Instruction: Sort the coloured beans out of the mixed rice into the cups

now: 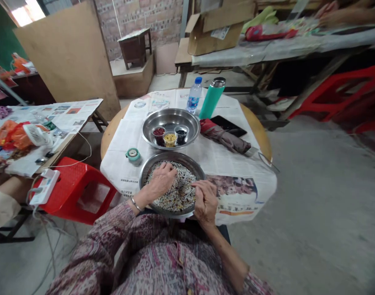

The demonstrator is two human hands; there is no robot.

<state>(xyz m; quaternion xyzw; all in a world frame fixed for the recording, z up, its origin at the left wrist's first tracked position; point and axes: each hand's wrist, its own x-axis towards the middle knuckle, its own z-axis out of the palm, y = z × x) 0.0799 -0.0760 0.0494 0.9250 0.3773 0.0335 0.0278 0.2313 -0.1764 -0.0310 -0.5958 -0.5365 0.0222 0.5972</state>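
A metal basin (202,169) at the near table edge holds a mix of pale, dark and yellow grains (178,192). My left hand (163,180) is over the left part of the mix, fingers bent together and low at the grains; what they pinch is hidden. At the basin's right rim, my right hand (206,200) is closed, its index finger reaching over the grains; anything in it is too small to make out. Behind, a second metal basin (157,116) holds three clear cups: red beans (159,132), yellow grains (170,140) and dark beans (181,135).
On the newspaper-covered round table (120,168) are a green lid (132,154), a water bottle (194,96), a green flask (212,98), a folded umbrella (226,136) and a black tablet-like object (229,125). A red stool (73,188) with a power strip stands left. Other people's hands show at both sides.
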